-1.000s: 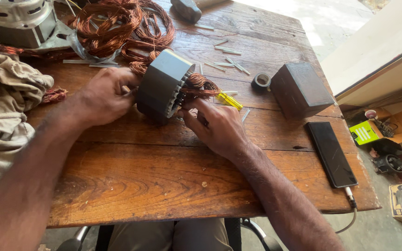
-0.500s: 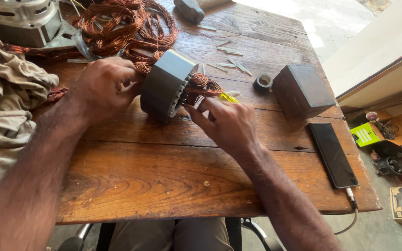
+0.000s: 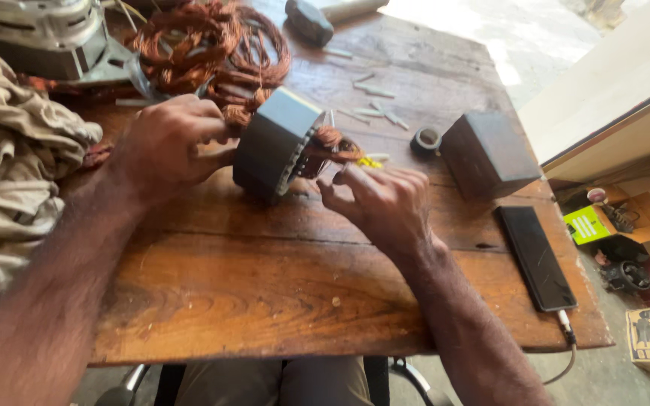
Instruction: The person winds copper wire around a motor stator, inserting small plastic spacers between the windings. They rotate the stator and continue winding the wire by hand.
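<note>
nearest the camera, the front stretch of the wooden desk carries only the two forearms. the work sits further in, at mid-desk: a grey motor stator standing on its edge, copper winding bulging from its right face.

judging from how things lie, the stripping looks partly done: a big tangle of pulled copper coils is heaped behind the stator, yet wire is still packed in the core, so more seems left to draw out.

the right hand is beside the stator's open face, fingers half curled and loosely spread, tips close to the winding; whether they pinch a strand i cannot tell, as the view is blurred there. the left hand is closed around the stator's far-left side, gripping the body and steadying it on the desk.

further right stand a dark metal block and a small roll of tape; a black phone lies near the right edge. short pale slot strips are scattered beyond, a hammer head at the far end, crumpled cloth at the left.
</note>
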`<action>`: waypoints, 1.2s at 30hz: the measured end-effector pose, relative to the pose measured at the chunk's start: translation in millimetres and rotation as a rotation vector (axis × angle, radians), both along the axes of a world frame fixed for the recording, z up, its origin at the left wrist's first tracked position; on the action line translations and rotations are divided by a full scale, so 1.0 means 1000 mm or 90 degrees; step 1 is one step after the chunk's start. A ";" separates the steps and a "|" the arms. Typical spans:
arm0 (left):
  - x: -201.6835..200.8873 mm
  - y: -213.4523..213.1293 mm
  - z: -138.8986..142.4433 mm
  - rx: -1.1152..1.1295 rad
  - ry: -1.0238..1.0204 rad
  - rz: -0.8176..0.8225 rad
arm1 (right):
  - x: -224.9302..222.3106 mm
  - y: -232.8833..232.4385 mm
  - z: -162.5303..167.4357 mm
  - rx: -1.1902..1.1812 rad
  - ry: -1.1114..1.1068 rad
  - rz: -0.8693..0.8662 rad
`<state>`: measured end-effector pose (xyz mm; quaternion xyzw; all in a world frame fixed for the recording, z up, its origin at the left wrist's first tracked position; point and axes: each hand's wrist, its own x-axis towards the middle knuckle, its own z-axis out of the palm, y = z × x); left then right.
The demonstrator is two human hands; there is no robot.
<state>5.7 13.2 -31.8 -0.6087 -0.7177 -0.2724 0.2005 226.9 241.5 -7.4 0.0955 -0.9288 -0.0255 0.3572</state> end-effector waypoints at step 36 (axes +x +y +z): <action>0.029 0.015 0.016 0.133 0.186 0.037 | -0.006 0.002 0.004 -0.069 0.065 0.006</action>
